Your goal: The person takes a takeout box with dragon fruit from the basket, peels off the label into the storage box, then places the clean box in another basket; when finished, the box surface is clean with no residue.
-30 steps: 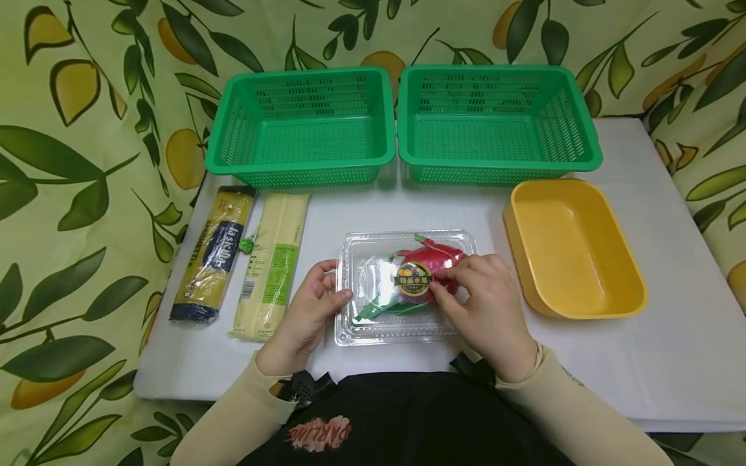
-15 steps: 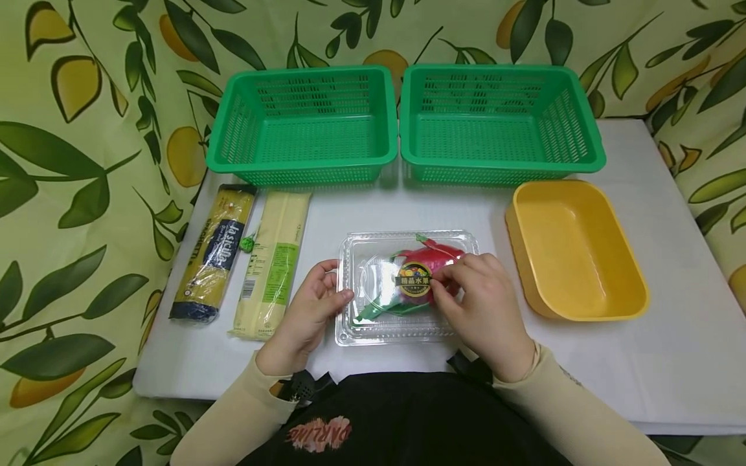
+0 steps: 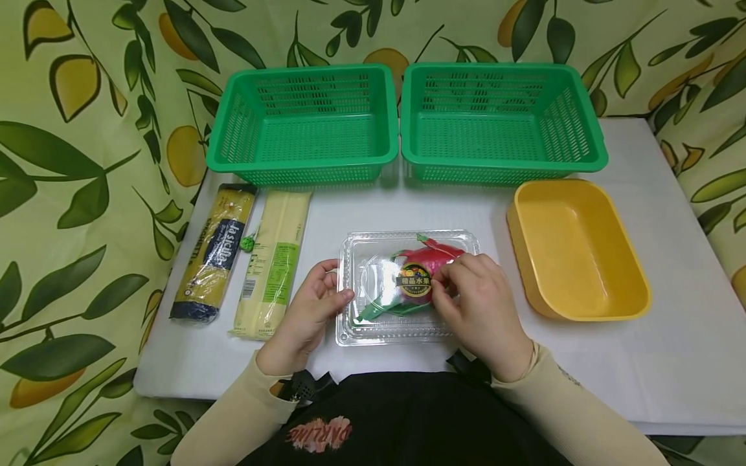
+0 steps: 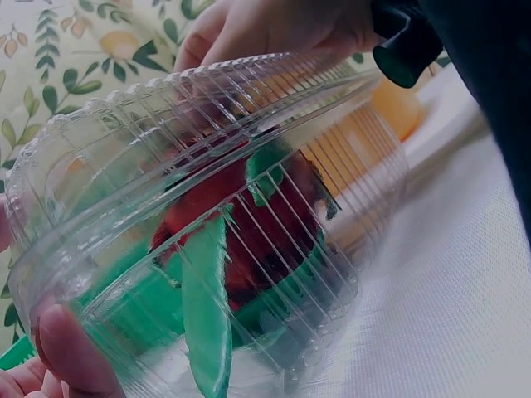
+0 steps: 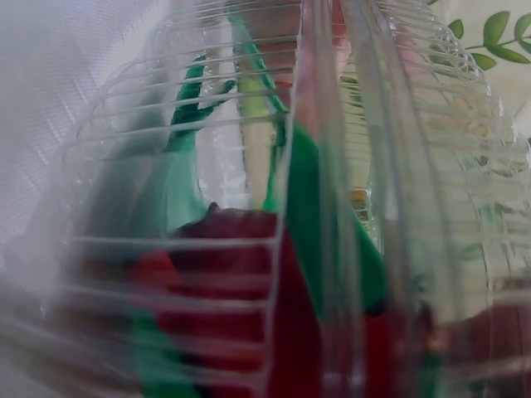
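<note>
A clear plastic clamshell box (image 3: pixel 361 259) lies near the front of the table, with a red, green-tipped dragon fruit (image 3: pixel 443 251) inside. My left hand (image 3: pixel 305 314) grips the box's left edge, thumb over the rim; in the left wrist view that thumb (image 4: pixel 70 348) presses the plastic wall. A round black-and-gold fruit label (image 3: pixel 415 280) sits on the lid. Its right edge is pinched between the thumb and forefinger of my right hand (image 3: pixel 480 307). The right wrist view looks through the ribbed box side at the dragon fruit (image 5: pixel 224 290), somewhat blurred.
Two green plastic baskets (image 3: pixel 311 158) stand side by side at the back. To the right is a yellow tub (image 3: pixel 577 259). On the left lie a spaghetti pack (image 3: pixel 215 252) and a pale noodle pack (image 3: pixel 271 265), with a small green ball-like piece (image 3: pixel 247 244) between them.
My right hand has shifted slightly left, its fingertips staying at the label's right edge. The left hand and box look almost still.
</note>
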Motion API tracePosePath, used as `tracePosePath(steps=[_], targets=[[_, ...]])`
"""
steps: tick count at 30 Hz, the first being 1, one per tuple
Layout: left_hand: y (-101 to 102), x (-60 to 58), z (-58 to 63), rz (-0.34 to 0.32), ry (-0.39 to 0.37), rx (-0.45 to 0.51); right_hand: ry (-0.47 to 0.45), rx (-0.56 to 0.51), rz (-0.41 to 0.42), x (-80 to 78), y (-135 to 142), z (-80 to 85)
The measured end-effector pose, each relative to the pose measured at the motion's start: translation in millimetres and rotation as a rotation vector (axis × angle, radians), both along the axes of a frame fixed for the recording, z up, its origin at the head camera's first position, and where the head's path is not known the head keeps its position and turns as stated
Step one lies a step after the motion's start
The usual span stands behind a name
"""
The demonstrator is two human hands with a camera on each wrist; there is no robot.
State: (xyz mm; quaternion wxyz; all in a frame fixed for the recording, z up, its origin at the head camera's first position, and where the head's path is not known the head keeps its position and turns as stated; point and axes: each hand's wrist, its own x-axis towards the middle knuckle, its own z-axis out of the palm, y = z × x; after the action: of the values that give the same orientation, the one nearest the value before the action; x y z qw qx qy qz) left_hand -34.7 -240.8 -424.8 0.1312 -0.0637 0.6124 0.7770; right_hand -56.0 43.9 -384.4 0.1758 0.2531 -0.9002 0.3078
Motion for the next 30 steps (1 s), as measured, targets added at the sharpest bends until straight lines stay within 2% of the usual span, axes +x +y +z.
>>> tracePosePath(steps=[11,27,30], targets=[[-0.5,-0.9,-0.2,0.003,-0.002,-0.013,0.064,-0.03,0.103,0.6,1.8,-2.9],[-1.2,-0.5,0.8,-0.01,0.021,-0.013,0.227,-0.011,0.306,-2.7,3.1,-5.6],[-1.2,-0.5,0.6,-0.011,0.024,-0.012,0.226,-0.004,0.351,-1.7,5.2,-5.1]])
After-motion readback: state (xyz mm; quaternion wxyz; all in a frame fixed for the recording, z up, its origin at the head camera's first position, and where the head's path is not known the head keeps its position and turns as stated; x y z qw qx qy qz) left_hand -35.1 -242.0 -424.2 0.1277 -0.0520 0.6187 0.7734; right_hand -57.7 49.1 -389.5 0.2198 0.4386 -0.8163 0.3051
